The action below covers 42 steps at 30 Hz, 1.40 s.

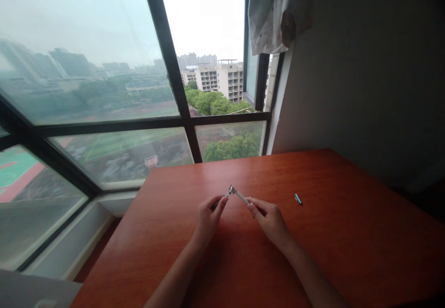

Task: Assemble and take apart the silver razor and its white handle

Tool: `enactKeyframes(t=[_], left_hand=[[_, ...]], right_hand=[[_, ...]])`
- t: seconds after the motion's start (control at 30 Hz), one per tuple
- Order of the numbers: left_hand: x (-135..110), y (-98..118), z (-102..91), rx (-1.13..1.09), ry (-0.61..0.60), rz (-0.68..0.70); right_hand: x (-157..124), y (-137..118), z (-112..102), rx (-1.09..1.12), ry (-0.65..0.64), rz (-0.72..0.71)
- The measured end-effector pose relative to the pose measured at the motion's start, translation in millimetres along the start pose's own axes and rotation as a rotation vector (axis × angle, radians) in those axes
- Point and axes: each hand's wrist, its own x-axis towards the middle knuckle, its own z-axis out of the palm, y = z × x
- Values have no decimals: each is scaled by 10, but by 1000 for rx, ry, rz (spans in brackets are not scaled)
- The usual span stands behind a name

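Observation:
My left hand (207,217) is closed, with thumb and fingers pinching a slim silver-and-dark piece (228,191). My right hand (269,220) pinches a slim pale rod (240,196) with a silvery end. The two pieces lean towards each other above the table and meet at their far ends; whether they are joined there is too small to tell. Fingers cover the near ends of both. To the right of my right hand, a short teal pen cap (298,199) with a bright clip lies on the table.
The reddish-brown wooden table (167,206) runs up to dark-framed windows (149,125). One window pane (259,81) stands open at the back. Pale cloth (269,16) hangs at the upper right, beside a shaded wall (347,76).

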Motion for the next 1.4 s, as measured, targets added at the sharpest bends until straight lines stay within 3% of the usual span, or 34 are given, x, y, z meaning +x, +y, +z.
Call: enactKeyframes(t=[0.3,1.4], left_hand=[[3,-25,-5,14,-15,9],[2,-56,-7,11,2,-7]], right_hand=[[-4,39,-19,71,-6,57],[-3,77,-22,37,-3,22]])
